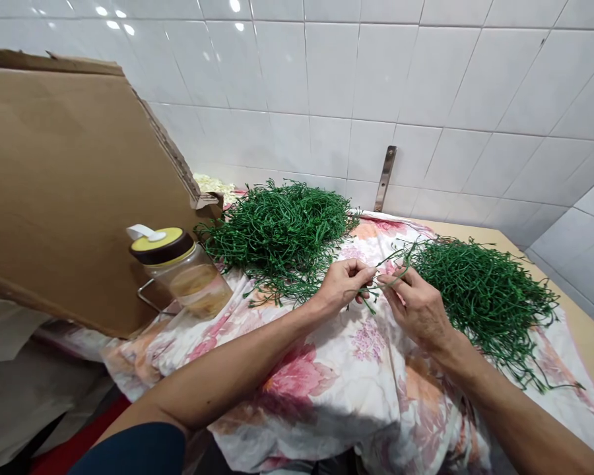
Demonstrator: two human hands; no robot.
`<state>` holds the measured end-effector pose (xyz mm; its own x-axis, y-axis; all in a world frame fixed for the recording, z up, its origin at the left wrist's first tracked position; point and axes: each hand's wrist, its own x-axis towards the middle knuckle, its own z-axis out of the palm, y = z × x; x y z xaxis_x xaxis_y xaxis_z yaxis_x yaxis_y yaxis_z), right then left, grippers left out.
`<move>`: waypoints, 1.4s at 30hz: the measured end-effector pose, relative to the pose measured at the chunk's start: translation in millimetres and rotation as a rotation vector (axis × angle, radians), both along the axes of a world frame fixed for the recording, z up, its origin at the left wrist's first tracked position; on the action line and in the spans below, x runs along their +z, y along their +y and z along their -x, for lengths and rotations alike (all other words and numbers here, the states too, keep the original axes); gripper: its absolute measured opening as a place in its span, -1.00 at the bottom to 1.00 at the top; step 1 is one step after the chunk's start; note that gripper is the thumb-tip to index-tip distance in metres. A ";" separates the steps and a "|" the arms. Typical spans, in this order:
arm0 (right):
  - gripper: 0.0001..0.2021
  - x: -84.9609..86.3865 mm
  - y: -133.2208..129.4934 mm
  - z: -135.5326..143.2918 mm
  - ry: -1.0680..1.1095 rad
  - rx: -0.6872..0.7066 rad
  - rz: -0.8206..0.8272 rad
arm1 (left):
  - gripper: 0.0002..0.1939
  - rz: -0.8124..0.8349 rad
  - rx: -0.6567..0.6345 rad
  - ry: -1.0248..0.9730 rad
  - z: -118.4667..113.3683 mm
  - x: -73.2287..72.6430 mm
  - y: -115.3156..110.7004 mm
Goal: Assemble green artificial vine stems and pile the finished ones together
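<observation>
My left hand [344,285] is closed in a pinch on thin green plastic stems, whose ends stick out past its fingers. Close beside it on the right, my right hand [418,307] pinches a green plastic stem [398,254] between thumb and fingers. The fingertips of both hands almost meet; how many stems each one holds cannot be told. Beyond my left hand lies a large tangled heap of similar green stems [287,227]. A second heap of green stems [480,290] spreads to the right of my right hand, near its wrist.
A flowered cloth [297,389] covers most of the wooden table [495,235]. On the left stand a clear bottle [198,290] with a yellow lid and a large cardboard box [69,178]. Pale yellow pieces [215,187] lie behind. A metal strip [386,178] is against the tiled wall [327,72].
</observation>
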<state>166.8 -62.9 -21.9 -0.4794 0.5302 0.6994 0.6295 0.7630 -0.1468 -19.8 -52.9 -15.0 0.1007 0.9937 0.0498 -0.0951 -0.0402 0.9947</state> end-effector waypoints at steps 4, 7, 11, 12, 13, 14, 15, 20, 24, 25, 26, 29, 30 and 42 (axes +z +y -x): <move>-0.82 -0.4 1.5 -0.8 -0.016 -0.094 -0.061 | -0.72 0.034 -0.045 -0.003 -0.4 2.0 -2.1; -0.86 3.3 -1.7 2.1 -0.035 -0.089 -0.101 | -0.74 0.074 -0.062 0.013 -0.3 1.4 -2.2; -0.91 9.7 -6.8 5.5 0.004 -0.045 -0.142 | -0.71 0.052 -0.003 0.056 0.3 -0.4 -1.0; -0.91 10.7 -7.4 5.9 0.025 -0.032 -0.154 | -0.70 0.035 0.022 0.068 0.5 -0.5 -0.8; -0.90 11.4 -7.7 6.1 0.045 -0.017 -0.166 | -0.69 0.018 0.042 0.078 0.7 -0.5 -0.7; -0.88 11.6 -7.6 6.2 0.056 0.003 -0.172 | -0.68 0.000 0.058 0.086 0.9 -0.3 -0.8; -0.86 11.4 -7.2 6.3 0.058 0.022 -0.173 | -0.67 -0.016 0.062 0.092 1.1 0.0 -1.1; -0.80 4.7 -2.0 5.8 -0.005 0.036 -0.067 | -0.65 -0.013 -0.039 0.070 0.9 1.0 -3.2; -0.83 -2.9 2.4 4.3 0.084 -0.001 0.036 | -0.65 0.060 -0.091 0.014 -0.6 0.8 -3.0; -0.83 -4.2 3.1 3.9 0.123 0.000 0.064 | -0.66 0.077 -0.094 0.008 -0.9 0.8 -2.8; -0.83 -5.0 3.5 3.5 0.161 0.005 0.099 | -0.67 0.088 -0.096 0.003 -1.1 1.0 -2.7; -0.84 -4.8 3.2 2.6 0.250 0.017 0.254 | -0.67 0.084 -0.088 -0.014 -0.6 1.0 -2.7; -0.84 -4.1 2.9 2.4 0.268 0.015 0.315 | -0.66 0.075 -0.087 -0.022 -0.3 0.7 -2.6; -0.69 -6.8 7.4 4.2 0.365 0.218 0.876 | -0.76 0.035 -0.051 0.001 -4.5 2.2 -6.7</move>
